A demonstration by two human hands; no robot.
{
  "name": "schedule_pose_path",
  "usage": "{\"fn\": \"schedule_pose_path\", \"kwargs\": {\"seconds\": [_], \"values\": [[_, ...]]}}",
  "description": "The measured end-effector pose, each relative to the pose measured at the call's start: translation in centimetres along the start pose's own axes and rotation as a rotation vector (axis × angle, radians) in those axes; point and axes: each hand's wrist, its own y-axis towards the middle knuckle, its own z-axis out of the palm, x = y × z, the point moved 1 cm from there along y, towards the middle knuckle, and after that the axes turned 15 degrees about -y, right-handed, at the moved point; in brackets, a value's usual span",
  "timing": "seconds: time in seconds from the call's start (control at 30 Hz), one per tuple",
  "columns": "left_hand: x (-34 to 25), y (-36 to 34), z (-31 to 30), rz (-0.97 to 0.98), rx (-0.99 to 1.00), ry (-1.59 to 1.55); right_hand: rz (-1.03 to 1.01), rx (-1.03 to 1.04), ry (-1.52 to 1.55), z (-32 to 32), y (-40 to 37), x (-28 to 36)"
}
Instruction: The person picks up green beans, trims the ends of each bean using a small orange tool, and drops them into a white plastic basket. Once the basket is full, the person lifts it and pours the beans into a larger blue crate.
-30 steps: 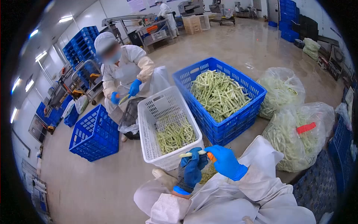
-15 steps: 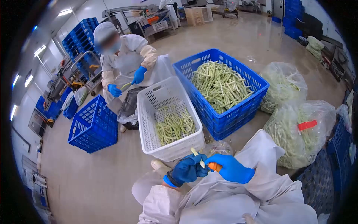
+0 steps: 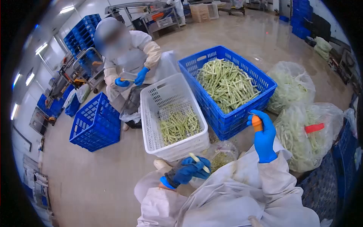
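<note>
My left hand [image 3: 189,171], in a dark blue glove, is closed round a pale, slender vegetable stalk [image 3: 200,162] low in front of me. My right hand [image 3: 265,136], in a bright blue glove, is raised by the near corner of a blue crate [image 3: 247,112]. Its fingers are closed on a small orange-handled tool [image 3: 257,123] whose working end I cannot make out. Similar pale green stalks [image 3: 227,85] fill the blue crate. A white crate [image 3: 207,138] ahead of my left hand holds a smaller heap of stalks [image 3: 179,126].
Opposite sits a co-worker [image 3: 130,49] in white, blue-gloved hands on a stalk. An upright blue crate [image 3: 96,125] stands at left, a dark crate [image 3: 132,104] beside the white one. Clear plastic bags of stalks [image 3: 310,140] lie at right; another bag [image 3: 223,155] sits by my knees.
My right hand has moved away from my left, up and to the right, carrying the orange-handled tool. My left hand keeps the stalk. The co-worker's hands have shifted slightly.
</note>
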Motion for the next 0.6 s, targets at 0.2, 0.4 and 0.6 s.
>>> {"fn": "schedule_pose_path", "kwargs": {"seconds": [0.2, 0.4, 0.6], "values": [[-5.5, 2.7, 0.8, 0.264, -0.142, 0.037, -0.549, 0.655, -0.465, 4.3, -8.9, -10.8], [-16.3, 14.0, 6.3, 0.362, -0.138, 0.283, 0.113, 0.916, -0.217, 4.6, -9.8, -12.5], [-19.5, 15.5, -5.7, 0.349, -0.418, 0.497, 0.116, 1.046, -0.37, 3.4, -9.7, -12.1]]}}
